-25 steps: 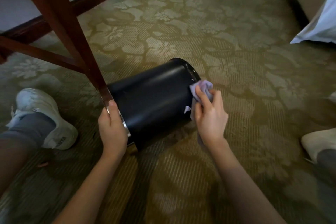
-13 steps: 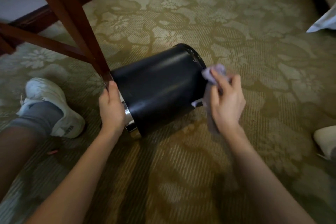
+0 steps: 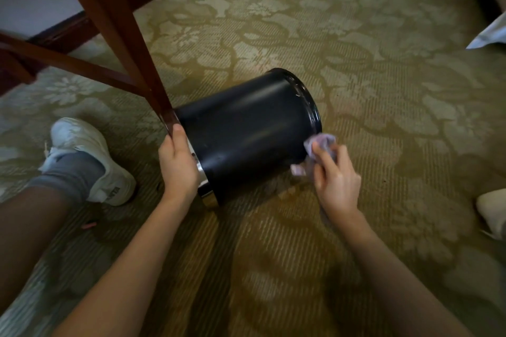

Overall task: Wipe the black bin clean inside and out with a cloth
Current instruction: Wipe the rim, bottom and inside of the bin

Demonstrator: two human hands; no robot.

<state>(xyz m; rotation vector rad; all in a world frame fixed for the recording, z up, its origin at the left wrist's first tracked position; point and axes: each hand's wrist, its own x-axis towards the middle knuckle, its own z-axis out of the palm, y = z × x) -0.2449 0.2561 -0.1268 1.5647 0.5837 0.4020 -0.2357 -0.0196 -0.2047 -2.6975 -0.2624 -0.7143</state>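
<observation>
I count one black bin (image 3: 246, 128), one purple cloth (image 3: 319, 145), my two hands, left (image 3: 178, 169) and right (image 3: 338, 183), two white shoes (image 3: 90, 156) (image 3: 491, 210), and one wooden furniture leg (image 3: 115, 27).

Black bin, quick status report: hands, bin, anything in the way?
Left hand grips chrome rim. Right hand presses purple cloth to black bin, tipped on carpet. Wooden table leg crowds the rim end.

White shoe (image 3: 90, 161) bears small dark lettering, too blurred to read.
</observation>
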